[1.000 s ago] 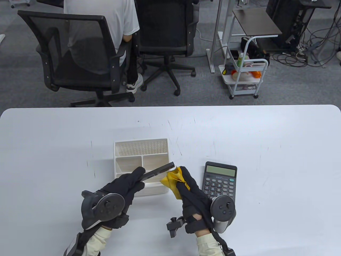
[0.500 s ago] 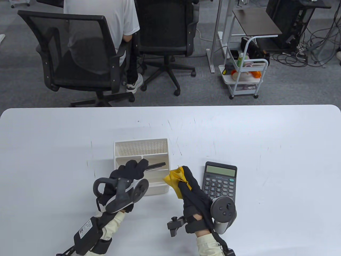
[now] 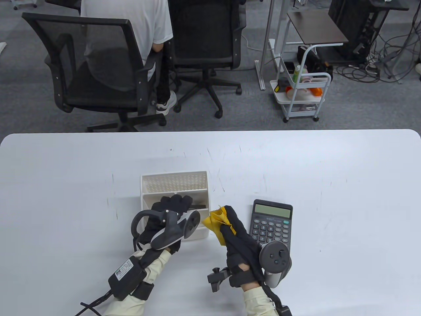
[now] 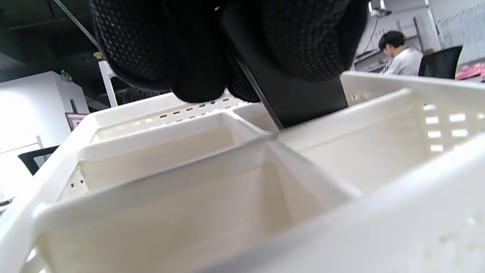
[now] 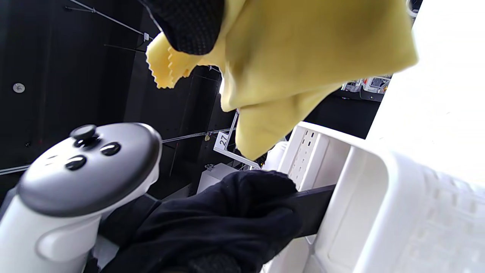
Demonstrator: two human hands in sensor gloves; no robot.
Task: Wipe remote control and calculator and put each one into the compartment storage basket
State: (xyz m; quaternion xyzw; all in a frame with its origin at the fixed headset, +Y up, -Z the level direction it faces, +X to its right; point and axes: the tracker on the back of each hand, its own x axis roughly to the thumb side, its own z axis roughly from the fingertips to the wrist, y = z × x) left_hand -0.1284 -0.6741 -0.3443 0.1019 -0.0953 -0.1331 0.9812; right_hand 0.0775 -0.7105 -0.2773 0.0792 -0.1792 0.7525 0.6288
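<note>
My left hand (image 3: 174,202) grips the black remote control (image 3: 198,206) over the white compartment basket (image 3: 174,179). The remote's far end (image 4: 299,98) dips into the basket's middle-right compartment, tilted. In the right wrist view the remote (image 5: 314,212) runs from my left hand's fingers (image 5: 242,212) down behind the basket wall (image 5: 363,212). My right hand (image 3: 232,227) holds a yellow cloth (image 3: 215,219) just right of the basket. The dark calculator (image 3: 271,225) lies flat on the table, right of my right hand, untouched.
The white table (image 3: 329,197) stretches wide on both sides. Beyond its far edge stand two black office chairs (image 3: 98,65), with a seated person (image 3: 131,26) in one, and a small white cart (image 3: 304,95).
My left hand has carried the remote forward and right, over the basket, and lowered its far end into a compartment. The right hand with the cloth has stayed put.
</note>
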